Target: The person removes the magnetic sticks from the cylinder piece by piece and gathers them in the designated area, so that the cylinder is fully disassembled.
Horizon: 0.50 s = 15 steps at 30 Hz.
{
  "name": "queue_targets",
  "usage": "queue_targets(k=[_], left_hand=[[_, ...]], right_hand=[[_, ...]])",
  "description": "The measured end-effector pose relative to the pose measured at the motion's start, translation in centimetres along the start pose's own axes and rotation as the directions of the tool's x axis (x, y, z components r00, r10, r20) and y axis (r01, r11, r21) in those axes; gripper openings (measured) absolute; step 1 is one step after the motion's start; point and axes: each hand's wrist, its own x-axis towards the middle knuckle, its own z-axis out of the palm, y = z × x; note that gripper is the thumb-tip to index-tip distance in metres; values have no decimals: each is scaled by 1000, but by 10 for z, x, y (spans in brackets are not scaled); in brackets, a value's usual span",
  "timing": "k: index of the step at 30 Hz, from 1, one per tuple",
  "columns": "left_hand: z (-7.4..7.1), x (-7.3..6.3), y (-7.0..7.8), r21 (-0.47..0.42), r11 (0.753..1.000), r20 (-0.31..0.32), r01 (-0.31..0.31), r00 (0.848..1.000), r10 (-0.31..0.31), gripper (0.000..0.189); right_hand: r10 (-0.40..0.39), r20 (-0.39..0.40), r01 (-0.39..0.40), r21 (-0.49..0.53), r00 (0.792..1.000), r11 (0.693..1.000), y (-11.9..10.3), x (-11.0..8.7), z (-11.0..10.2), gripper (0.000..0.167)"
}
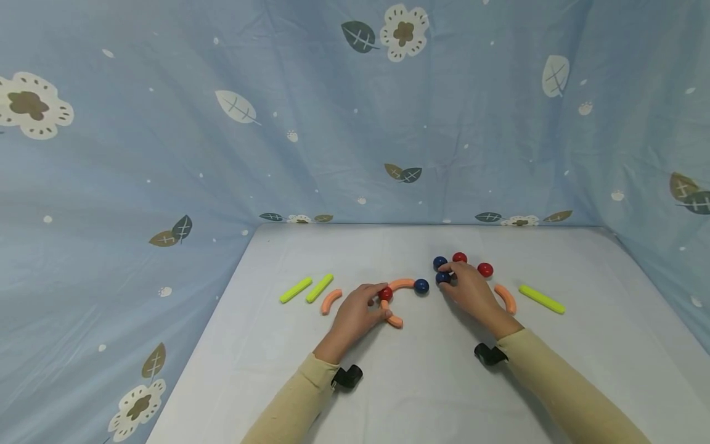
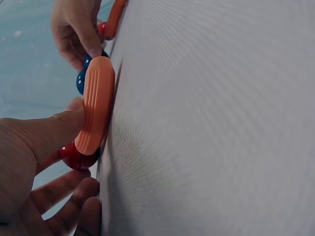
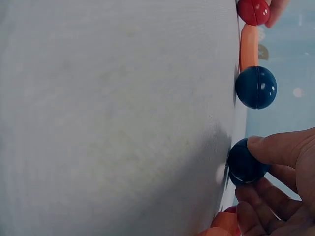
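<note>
My left hand (image 1: 357,313) grips a small assembly, index finger at a red ball (image 1: 386,294) and thumb against a curved orange stick (image 2: 97,105). Another curved orange stick (image 1: 402,283) runs from that red ball to a blue ball (image 3: 256,87). To the right, my right hand (image 1: 471,293) pinches a second blue ball (image 3: 245,162) between thumb and fingers, low at the white tabletop. A third blue ball (image 1: 440,263) sits just behind it, partly covered by the fingers in the head view.
Two red balls (image 1: 485,269) lie behind the right hand. A curved orange stick (image 1: 505,299) and a straight yellow-green stick (image 1: 542,299) are right of it. Two more yellow-green sticks (image 1: 319,288) and a short orange curve (image 1: 331,301) lie left. Patterned blue cloth (image 1: 355,111) rises behind the table.
</note>
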Motion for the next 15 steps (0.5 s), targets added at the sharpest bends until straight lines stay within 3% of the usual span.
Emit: queue_targets(k=[15], left_hand=[[1, -1, 0, 0, 1000, -12, 2, 1000, -2, 64]], right_hand=[[-10, -31, 9, -32, 999, 999, -1, -7, -2, 42]])
